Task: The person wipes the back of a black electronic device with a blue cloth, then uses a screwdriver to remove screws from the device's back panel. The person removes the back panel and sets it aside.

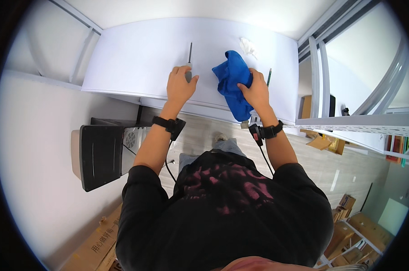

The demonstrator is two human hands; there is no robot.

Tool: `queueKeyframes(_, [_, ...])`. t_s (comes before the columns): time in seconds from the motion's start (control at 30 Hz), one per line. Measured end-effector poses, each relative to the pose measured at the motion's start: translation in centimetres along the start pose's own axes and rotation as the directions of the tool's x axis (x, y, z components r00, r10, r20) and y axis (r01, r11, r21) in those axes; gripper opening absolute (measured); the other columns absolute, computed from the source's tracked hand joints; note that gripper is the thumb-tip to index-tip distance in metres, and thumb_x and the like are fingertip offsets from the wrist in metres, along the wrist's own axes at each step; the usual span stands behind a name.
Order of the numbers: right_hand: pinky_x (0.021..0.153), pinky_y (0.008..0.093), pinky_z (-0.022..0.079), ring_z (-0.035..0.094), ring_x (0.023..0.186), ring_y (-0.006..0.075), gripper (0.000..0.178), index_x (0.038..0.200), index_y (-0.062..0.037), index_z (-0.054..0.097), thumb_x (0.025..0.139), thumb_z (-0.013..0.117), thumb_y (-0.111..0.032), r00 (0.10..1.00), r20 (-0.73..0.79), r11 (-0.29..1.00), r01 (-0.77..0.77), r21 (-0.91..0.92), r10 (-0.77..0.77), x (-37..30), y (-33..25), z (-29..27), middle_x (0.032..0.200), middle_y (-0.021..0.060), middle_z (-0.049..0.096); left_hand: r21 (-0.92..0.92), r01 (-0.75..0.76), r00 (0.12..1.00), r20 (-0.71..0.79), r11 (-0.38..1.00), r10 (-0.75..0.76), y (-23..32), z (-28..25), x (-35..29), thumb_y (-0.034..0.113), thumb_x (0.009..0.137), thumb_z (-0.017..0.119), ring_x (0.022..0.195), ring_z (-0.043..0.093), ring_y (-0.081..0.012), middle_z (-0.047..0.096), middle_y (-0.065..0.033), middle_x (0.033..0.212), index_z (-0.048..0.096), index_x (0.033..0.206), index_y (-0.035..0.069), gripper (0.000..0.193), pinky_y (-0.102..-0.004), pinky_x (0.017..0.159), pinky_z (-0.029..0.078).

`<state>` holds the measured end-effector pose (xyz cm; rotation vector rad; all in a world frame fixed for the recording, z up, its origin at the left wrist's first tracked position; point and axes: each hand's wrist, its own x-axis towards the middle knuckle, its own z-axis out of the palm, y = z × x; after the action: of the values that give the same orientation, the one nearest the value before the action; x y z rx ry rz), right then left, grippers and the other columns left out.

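Observation:
My left hand (181, 86) is on a screwdriver (189, 74) with a grey handle, thumb on one side and fingers curled over the other. Its dark shaft points to the far side of the white table (141, 58). To the right, my right hand (257, 92) grips a crumpled blue cloth (234, 81) by its right side. The cloth's lower end hangs over the table's front edge, where a pale tag (245, 124) shows. Close to my right fingers lies a thin green pencil-like stick (269, 77). Beyond the cloth is a crumpled white tissue (248, 47).
White metal frames (319, 77) flank the table on the right. Below the table's left end stands a black-topped case (101, 158). Cardboard boxes (93, 244) lie at the lower left, and more cardboard (340, 237) at the lower right. Cables (168, 167) run from my wristbands.

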<state>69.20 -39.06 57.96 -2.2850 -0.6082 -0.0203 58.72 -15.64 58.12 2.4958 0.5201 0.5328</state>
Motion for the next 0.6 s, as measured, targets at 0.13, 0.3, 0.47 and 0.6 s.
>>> queueKeyframes(0.13, [0.092,0.0418,0.042,0.051,0.105,0.0380,0.055,0.118,-0.0027,0.051,0.069,0.074,-0.011,0.977,-0.117,0.984,0.176,-0.036,-0.179,-1.1,0.7,-1.1,0.116,0.0192,0.052,0.189,0.169,0.979,0.085,0.967,-0.188,0.2,-0.7,-0.5,0.034,0.077,0.070,0.086,0.061,-0.0363,0.058,-0.0170,0.102,0.051,0.108,0.003,0.048,-0.0437,0.072,0.050])
queueKeyframes(0.3, [0.088,0.0359,0.046,0.058,0.101,0.0282,0.048,0.117,-0.0021,0.054,0.072,0.067,0.003,0.961,0.179,0.905,0.122,0.408,-0.210,-0.9,-4.5,-4.0,0.106,0.0165,0.060,0.163,0.229,0.953,0.164,0.960,-0.255,-1.0,-0.6,-0.3,0.029,0.082,0.060,0.082,0.061,-0.0407,0.060,-0.0218,0.094,0.048,0.099,0.002,0.035,-0.0479,0.069,0.050])
queueKeyframes(0.47, [0.081,0.0351,0.048,0.060,0.094,0.0303,0.047,0.110,-0.0031,0.056,0.065,0.068,0.004,0.543,0.227,0.547,0.552,0.629,-0.809,-0.7,-17.9,-8.4,0.105,0.0161,0.061,-0.162,0.300,0.950,0.144,0.940,-0.278,-4.7,-2.0,-5.1,0.023,0.086,0.051,0.074,0.060,-0.0413,0.061,-0.0240,0.075,0.052,0.100,-0.003,0.030,-0.0474,0.067,0.047])
queueKeyframes(0.6, [0.062,0.0334,0.049,0.061,0.072,0.0246,0.013,0.086,-0.0104,0.063,0.074,0.064,-0.007,0.265,-0.139,0.008,0.486,0.874,-0.954,-4.4,-28.4,-6.5,0.092,0.0093,0.065,-0.339,0.356,0.934,0.110,0.871,-0.339,-7.6,-9.3,-14.3,0.020,0.087,0.051,0.075,0.059,-0.0355,0.062,-0.0212,0.083,0.053,0.106,-0.001,0.029,-0.0419,0.069,0.046])
